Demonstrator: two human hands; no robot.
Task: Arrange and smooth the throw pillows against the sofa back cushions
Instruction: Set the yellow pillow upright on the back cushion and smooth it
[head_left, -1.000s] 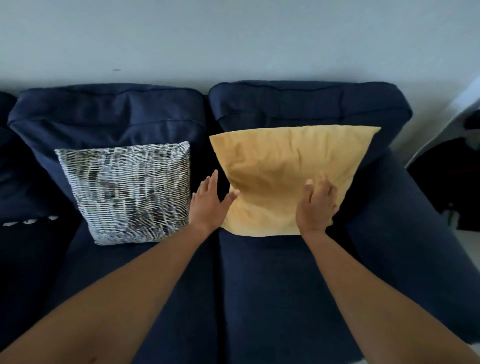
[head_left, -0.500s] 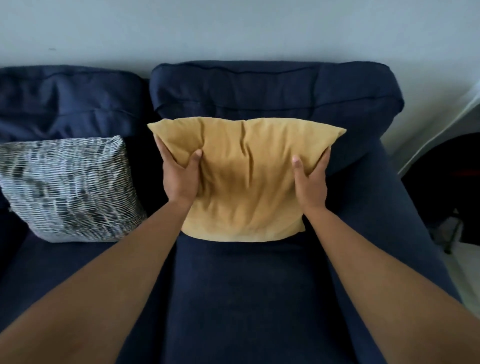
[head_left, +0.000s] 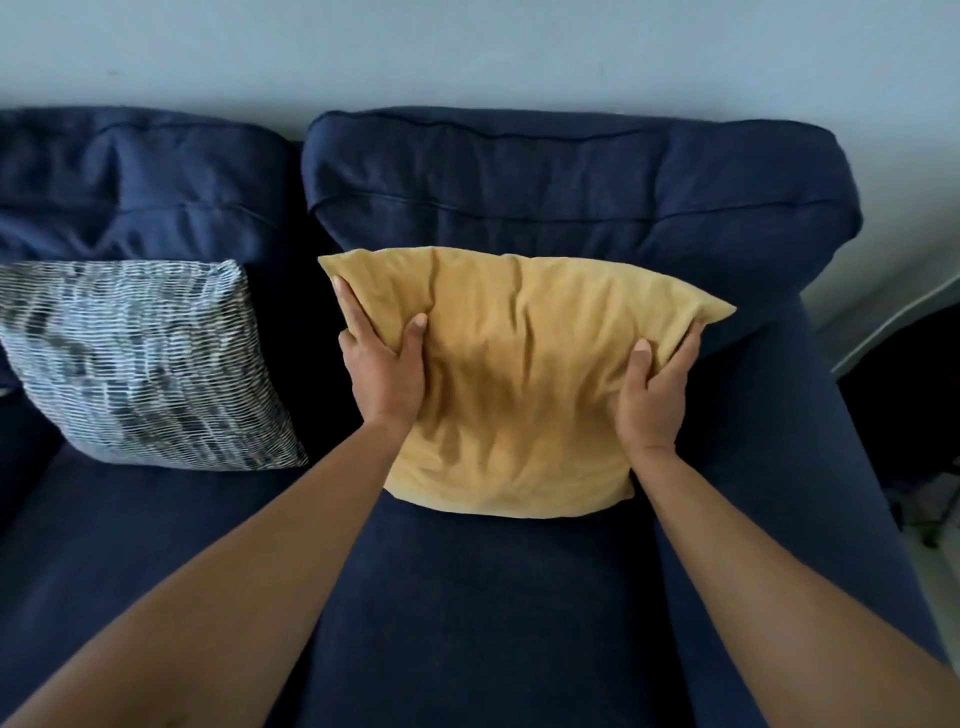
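Yellow throw pillow (head_left: 524, 384) stands on the seat cushion (head_left: 493, 613) of the navy sofa, its upper part leaning against the right back cushion (head_left: 571, 182). Left hand (head_left: 382, 366) clamps the pillow's left edge, thumb on the front face and fingers (head_left: 349, 306) laid along the side. Right hand (head_left: 652, 392) clamps the right edge in the same manner, thumb forward, fingers wrapped toward the rear. Both grips are closed on the fabric and filling.

Orientation: the pillow's long axis runs left to right, roughly parallel to the sofa back, with the right top corner sitting lower than the left, so the top edge slopes down toward the right. The front face points up and toward the wearer. Vertical creases cross the face between the two hands.

Procedure for the step in hand, as judged from this view:
1. Keep the hold symmetrical and raise the right side until the top edge is level.
2. Press the pillow back until it bears evenly on the back cushion.
3. Release the squeeze outward so the creases flatten, then stroke the face smooth with flat palms.

Patterned pillow (head_left: 140, 364) leans against the left back cushion (head_left: 135, 182), apart from the yellow one and untouched by either hand.
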